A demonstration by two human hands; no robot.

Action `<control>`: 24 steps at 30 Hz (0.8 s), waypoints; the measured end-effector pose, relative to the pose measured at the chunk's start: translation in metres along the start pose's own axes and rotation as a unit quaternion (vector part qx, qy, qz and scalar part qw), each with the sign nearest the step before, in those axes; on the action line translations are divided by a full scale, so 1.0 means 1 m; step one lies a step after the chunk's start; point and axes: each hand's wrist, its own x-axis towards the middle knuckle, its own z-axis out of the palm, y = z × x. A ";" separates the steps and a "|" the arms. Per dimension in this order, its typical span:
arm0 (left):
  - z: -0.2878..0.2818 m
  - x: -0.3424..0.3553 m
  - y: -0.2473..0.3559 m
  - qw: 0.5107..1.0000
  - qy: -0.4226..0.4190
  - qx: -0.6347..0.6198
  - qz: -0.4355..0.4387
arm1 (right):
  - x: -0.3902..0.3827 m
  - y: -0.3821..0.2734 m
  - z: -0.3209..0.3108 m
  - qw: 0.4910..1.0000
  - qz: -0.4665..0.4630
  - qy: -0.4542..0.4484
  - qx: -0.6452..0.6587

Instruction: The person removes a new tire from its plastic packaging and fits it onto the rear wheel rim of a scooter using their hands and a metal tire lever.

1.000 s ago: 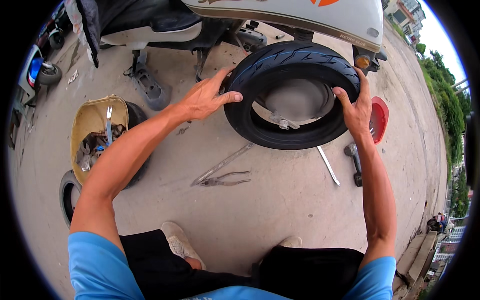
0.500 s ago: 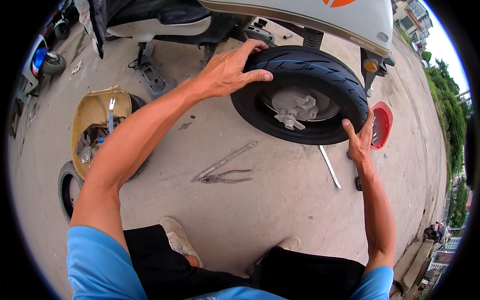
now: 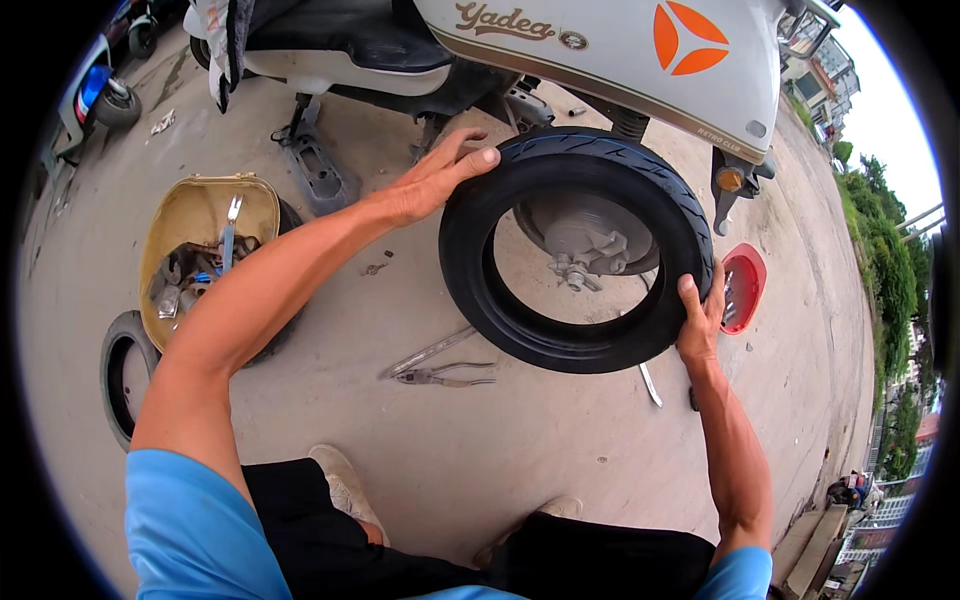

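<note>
A black tire point(image 3: 466, 245) is held up tilted between my two hands, its open middle facing me. At its upper left edge my left hand point(image 3: 432, 182) grips it, thumb against the rubber and fingers partly extended. My right hand point(image 3: 702, 325) clasps its right side, thumb on the near sidewall. Through the tire's opening shows a grey wheel hub point(image 3: 590, 240) with an axle nut, under the white scooter point(image 3: 600, 45). Whether the tire touches the wheel behind it, I cannot tell.
On the concrete lie pliers point(image 3: 445, 374), a flat metal bar point(image 3: 425, 352) and another lever point(image 3: 650, 385). A red tray point(image 3: 752, 290) with small parts sits at right. At left stand a yellowish tool bin point(image 3: 160, 225) and another tire point(image 3: 112, 385). The scooter's stand point(image 3: 318, 165) is beyond my left arm.
The tire has come toward me and down, off the hub area, which now shows through its opening. My right hand moved down with it; my left slid slightly left. More of the scooter shows.
</note>
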 end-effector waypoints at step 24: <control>-0.016 -0.001 0.016 0.973 0.045 -0.201 -0.108 | -0.067 0.015 0.035 0.892 0.213 -0.024 0.397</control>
